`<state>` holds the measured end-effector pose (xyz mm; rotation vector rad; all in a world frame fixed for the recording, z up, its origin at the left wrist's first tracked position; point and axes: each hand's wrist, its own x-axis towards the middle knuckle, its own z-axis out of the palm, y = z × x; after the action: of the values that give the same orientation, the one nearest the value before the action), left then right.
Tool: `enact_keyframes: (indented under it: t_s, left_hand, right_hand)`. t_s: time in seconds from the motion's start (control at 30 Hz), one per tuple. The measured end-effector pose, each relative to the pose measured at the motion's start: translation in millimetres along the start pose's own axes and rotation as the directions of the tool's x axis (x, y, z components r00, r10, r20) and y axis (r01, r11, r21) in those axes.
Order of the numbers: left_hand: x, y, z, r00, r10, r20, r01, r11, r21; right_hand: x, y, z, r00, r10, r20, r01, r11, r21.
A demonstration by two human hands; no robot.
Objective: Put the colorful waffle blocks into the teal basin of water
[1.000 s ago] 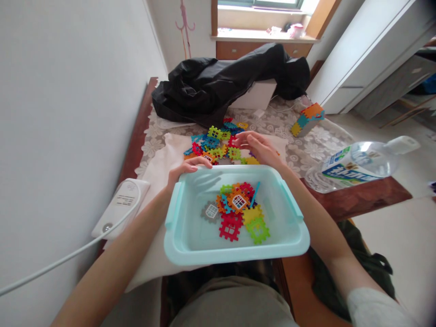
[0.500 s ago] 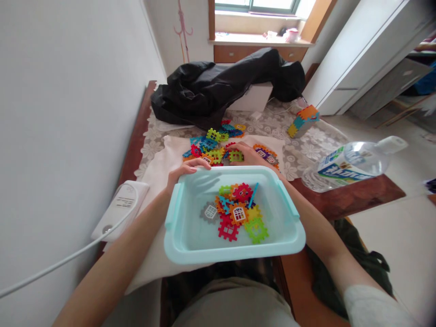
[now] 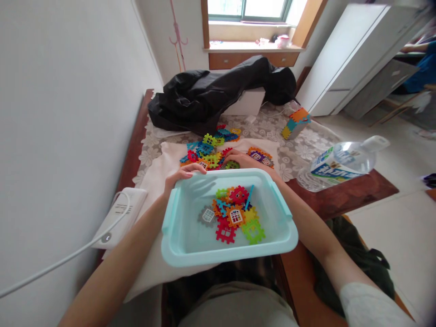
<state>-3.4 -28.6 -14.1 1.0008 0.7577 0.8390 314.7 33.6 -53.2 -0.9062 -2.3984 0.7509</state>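
Note:
In front of me is a light-blue plastic basin [image 3: 190, 256], tilted toward me. Several toothed plastic building blocks lie in it, among them a red block [image 3: 225, 230], an orange block with a white window [image 3: 235, 216] and a grey block [image 3: 207, 216]. My left hand [image 3: 185, 173] is closed on the basin's far-left rim. Beyond the basin, my right hand [image 3: 241, 159] rests with fingers stretched over a loose pile of blocks [image 3: 206, 148], covering part of a green block [image 3: 232, 165]. The basin's rim hides part of the pile near that hand.
A large clear bottle [image 3: 337, 165] stands at the table's right edge. Farther back are an assembled block box [image 3: 295, 122] and black sheeting [image 3: 218, 93] over a white box. A white power strip [image 3: 122, 215] with a cord lies at the left wall.
My right hand has come down and nearer over the pile, now covering part of the green block. The left hand keeps its hold on the basin. The view has shifted slightly.

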Motion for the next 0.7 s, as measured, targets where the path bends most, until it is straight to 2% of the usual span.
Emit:
enact_keyframes:
  t_s: [0.13,0.23,0.37,0.5,0.6,0.7]
  left_hand:
    - [0.2,1.2,0.9,1.0,-0.016,-0.019,0.016,1.0,-0.004]
    - [0.6,2.8,2.0,0.999,-0.011,-0.03,0.011,1.0,-0.005]
    - [0.1,4.9,4.1,0.999,-0.036,-0.036,0.036,0.999,0.003]
    - [-0.5,5.5,7.8,0.998,0.019,-0.062,-0.019,1.0,0.006]
    - [-0.8,4.5,8.9,0.999,0.02,-0.04,-0.02,1.0,-0.003]
    - [-0.9,3.4,7.9,1.0,0.004,-0.021,-0.005,1.0,-0.013]
  right_hand:
    - [0.4,-0.7,-1.1,0.999,-0.043,0.028,0.04,0.993,0.111]
    - [1.0,3.3,1.1,0.999,-0.03,0.033,0.026,0.992,0.127]
    - [2.8,5.2,5.6,0.999,0.01,-0.039,-0.009,1.0,0.02]
    - [3.8,3.5,9.3,0.999,0.004,-0.054,-0.011,0.991,-0.135]
    - [2.8,3.0,10.6,0.995,0.044,-0.087,-0.066,0.961,-0.267]
    - [2.1,4.2,9.6,0.991,0.077,-0.111,-0.107,0.949,-0.296]
